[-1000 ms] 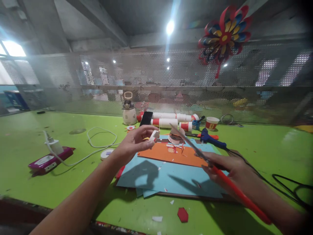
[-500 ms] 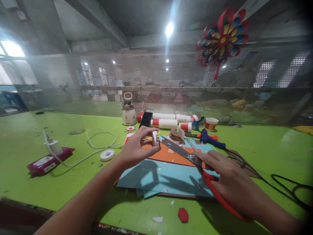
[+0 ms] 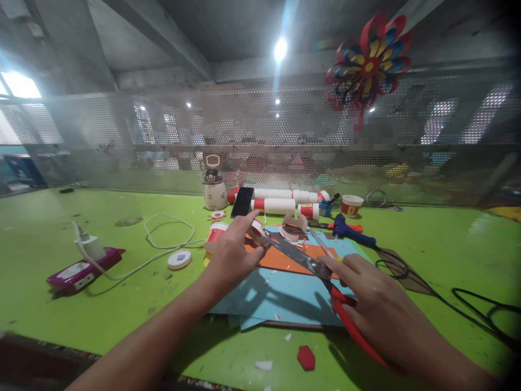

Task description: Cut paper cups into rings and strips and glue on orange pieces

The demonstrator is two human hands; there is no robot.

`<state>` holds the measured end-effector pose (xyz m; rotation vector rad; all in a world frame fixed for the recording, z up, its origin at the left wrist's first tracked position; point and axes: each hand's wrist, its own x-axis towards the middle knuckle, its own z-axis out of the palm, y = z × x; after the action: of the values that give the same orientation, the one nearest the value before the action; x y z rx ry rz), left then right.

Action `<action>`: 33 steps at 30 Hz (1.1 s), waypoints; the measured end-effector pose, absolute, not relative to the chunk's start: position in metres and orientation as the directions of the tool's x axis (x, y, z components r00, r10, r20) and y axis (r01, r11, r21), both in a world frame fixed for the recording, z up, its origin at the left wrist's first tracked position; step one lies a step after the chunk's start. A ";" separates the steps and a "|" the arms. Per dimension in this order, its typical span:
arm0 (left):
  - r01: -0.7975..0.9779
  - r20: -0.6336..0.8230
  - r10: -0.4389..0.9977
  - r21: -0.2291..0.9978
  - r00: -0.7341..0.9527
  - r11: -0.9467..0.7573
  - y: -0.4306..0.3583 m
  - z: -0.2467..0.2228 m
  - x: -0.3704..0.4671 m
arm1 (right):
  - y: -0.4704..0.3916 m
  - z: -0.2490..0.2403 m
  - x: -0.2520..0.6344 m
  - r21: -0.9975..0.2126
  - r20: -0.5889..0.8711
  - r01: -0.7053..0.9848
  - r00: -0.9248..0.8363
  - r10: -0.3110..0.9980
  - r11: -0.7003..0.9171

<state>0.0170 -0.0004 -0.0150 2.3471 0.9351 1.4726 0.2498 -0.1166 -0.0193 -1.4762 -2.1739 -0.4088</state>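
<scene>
Two bare hands work over a lime-green tabletop point(image 3: 448, 239) littered w/ tiny paper scraps. L hand point(image 3: 236, 247) is part-curled, thumb & fingers pinching a cut paper-cup piece point(image 3: 257, 232) above the near-centre sheets. R hand point(image 3: 366, 298) is wrapped round the handles of red-handled scissors point(image 3: 315, 266); blades parted, one tip right by the cup piece, can't tell if touching.

Below: light-blue card point(image 3: 293, 296) w/ an orange sheet point(image 3: 274, 262) on top, hand shadows across the blue. Nr the front edge, a red hexagon point(image 3: 306, 358) & a white scrap point(image 3: 264, 365). Far L: purple power strip point(image 3: 85, 271) w/ white adapter point(image 3: 91, 247) plugged in. Back row, L to R: lidded bottle point(image 3: 215, 194), blk phone point(image 3: 243, 202), sideways stack of paper cups point(image 3: 280, 206), upright red-&-white cup point(image 3: 351, 206). Blue glue gun point(image 3: 354, 233) lies R of centre, its blk cord trailing R.

Room: perforated metal partition point(image 3: 244, 136) behind the table, grey ceiling point(image 3: 244, 32) w/ one bright lamp point(image 3: 280, 50), window point(image 3: 20, 85) upper L, multicoloured paper flower point(image 3: 369, 67) upper R.
</scene>
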 end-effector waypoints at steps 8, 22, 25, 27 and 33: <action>0.459 0.745 0.599 0.440 0.293 -0.772 -0.002 -0.020 0.019 | -0.117 -0.023 0.249 0.039 0.566 0.929 -0.323 0.758 0.367; 0.544 0.743 0.603 0.390 0.290 -0.743 -0.004 -0.019 0.017 | -0.118 -0.022 0.248 0.033 0.565 0.923 -0.333 0.755 0.383; 0.554 0.737 0.613 0.395 0.285 -0.732 -0.007 -0.018 0.018 | -0.118 -0.022 0.248 0.057 0.573 0.924 -0.340 0.746 0.377; 0.554 0.742 0.610 0.395 0.278 -0.733 -0.009 -0.018 0.019 | -0.118 -0.021 0.248 0.089 0.590 0.923 -0.352 0.726 0.375; 0.539 0.735 0.621 0.419 0.271 -0.731 -0.011 -0.017 0.021 | -0.120 -0.019 0.249 0.084 0.552 0.912 -0.378 0.743 0.402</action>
<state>0.0206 -0.0109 -0.0173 2.4346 1.1140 1.4727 0.2493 -0.1197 -0.0186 -1.4162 -2.2335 -0.5298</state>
